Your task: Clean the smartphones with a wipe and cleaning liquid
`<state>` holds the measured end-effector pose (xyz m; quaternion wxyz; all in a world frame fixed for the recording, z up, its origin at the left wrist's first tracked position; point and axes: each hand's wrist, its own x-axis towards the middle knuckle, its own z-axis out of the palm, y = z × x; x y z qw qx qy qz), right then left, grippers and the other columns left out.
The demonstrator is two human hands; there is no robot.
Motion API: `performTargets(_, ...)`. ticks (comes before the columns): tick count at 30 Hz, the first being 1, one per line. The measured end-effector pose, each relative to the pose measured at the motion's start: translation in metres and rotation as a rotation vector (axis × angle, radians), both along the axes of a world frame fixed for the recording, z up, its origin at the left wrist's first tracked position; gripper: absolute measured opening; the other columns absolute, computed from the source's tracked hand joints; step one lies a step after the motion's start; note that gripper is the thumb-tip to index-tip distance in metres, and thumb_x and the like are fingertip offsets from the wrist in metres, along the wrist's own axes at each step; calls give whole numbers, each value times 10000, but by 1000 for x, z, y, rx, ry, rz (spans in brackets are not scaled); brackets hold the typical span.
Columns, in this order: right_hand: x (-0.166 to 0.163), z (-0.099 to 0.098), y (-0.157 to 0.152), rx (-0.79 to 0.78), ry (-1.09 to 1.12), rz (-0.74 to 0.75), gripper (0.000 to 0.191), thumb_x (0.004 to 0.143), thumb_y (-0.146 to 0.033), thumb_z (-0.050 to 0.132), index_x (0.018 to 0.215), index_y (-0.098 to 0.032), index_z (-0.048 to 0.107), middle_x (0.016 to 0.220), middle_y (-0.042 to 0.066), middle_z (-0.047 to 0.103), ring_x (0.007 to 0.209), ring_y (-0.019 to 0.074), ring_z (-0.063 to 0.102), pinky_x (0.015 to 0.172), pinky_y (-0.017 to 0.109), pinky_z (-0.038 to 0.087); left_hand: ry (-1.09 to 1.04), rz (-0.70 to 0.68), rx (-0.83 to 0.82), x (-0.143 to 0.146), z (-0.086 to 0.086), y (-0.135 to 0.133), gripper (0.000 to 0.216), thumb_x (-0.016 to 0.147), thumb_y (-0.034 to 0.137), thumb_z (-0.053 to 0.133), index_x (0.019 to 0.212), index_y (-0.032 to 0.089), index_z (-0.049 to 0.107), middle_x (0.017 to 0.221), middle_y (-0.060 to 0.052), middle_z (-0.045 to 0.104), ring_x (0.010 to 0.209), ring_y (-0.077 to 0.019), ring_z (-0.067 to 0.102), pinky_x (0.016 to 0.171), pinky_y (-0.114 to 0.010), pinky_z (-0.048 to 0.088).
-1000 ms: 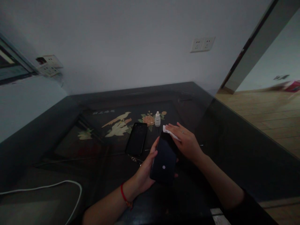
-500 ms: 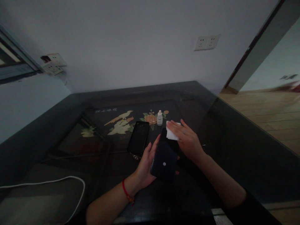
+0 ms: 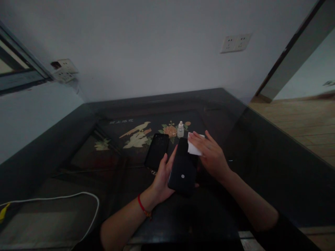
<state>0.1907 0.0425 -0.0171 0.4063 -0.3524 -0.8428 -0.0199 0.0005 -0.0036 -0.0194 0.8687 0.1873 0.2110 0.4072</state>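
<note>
A dark smartphone (image 3: pixel 181 167), with a small round light mark on its face, rests in my left hand (image 3: pixel 162 179), whose fingers wrap round its edges. My right hand (image 3: pixel 213 155) presses a folded white tissue (image 3: pixel 194 148) at the phone's upper right, its fingers lying over the tissue. Whether the tissue touches the phone there I cannot tell. Left of the phone, a black phone case (image 3: pixel 157 151) with a small metal ring at its lower end lies on the table. A small clear dropper bottle (image 3: pixel 180 130) with a white cap stands upright just beyond the phone.
The dark glossy table (image 3: pixel 230 202) bears a bird-and-flower picture (image 3: pixel 137 137). A white cable (image 3: pixel 60 197) curves across the lower left, with something yellow (image 3: pixel 4 212) at the edge. Behind rises a pale wall with sockets (image 3: pixel 235 43); wooden floor (image 3: pixel 295 122) shows at right.
The whole view has shifted slightly. My left hand still holds the phone, tilted a little differently, and my right hand keeps the tissue near its upper right. Case and bottle stay put.
</note>
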Motion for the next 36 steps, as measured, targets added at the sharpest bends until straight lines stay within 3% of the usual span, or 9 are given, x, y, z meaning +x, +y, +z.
performTargets(3,-1,-3,3,-27,-56,54,574,818,12,399,1325,-221,531,1323,92,586,1263,222,522,1133,596,250,4,-13,-9,0,-1,-1,593,921,582,332,1478,446,178,1462,-80,439,1143,-357,569,889,-655,411)
performTargets(10,-27,-4,-25,69,-238,442,509,825,-24,437,1306,-165,525,1289,77,620,1268,179,519,1173,550,166,90,147,-82,-5,-5,9,637,922,543,381,1502,352,200,1337,-87,568,1073,-252,625,913,-401,473)
performTargets(13,-19,-3,-20,90,-146,321,529,837,-25,441,1341,-179,491,1312,85,601,1296,187,488,1170,540,197,55,146,-61,-5,-2,10,601,935,541,343,1495,372,205,1384,-71,530,1097,-262,609,924,-449,463)
performTargets(16,-7,-4,-6,-7,-32,51,576,828,-3,424,1354,-229,490,1357,93,558,1308,220,472,1135,583,263,-9,71,-40,-3,4,6,552,945,555,288,1475,412,235,1428,-53,488,1113,-299,591,939,-581,412)
performTargets(18,-5,-6,-1,-63,-26,2,595,813,11,412,1339,-251,509,1357,83,560,1301,225,480,1124,600,273,-33,13,-53,-2,5,3,553,936,587,270,1464,423,257,1411,-56,503,1092,-307,598,932,-625,388)
performTargets(24,-31,-5,-27,11,-189,376,529,811,-29,450,1310,-185,529,1300,81,611,1273,199,516,1160,578,180,8,20,-128,-4,-1,6,678,890,637,357,1490,341,250,1216,-83,637,1005,-260,643,917,-431,443)
performTargets(28,-35,-1,-41,45,-257,575,437,831,-78,483,1257,-129,565,1264,93,639,1254,187,534,1164,505,239,-11,67,-80,-8,0,12,682,892,653,307,1501,373,183,1329,-77,570,1118,-265,606,982,-439,396)
performTargets(31,-22,2,-31,56,-148,483,457,853,-99,471,1304,-153,530,1261,99,640,1255,196,533,1157,508,257,-4,107,-106,-9,4,13,617,933,597,244,1501,362,192,1389,-72,522,1175,-266,568,1023,-471,358)
performTargets(36,0,0,-1,-100,45,-16,517,839,-48,426,1304,-238,547,1353,94,564,1295,241,489,1119,596,283,-45,-26,-58,-6,9,6,584,926,604,262,1478,422,211,1420,-78,486,1118,-334,588,964,-646,331)
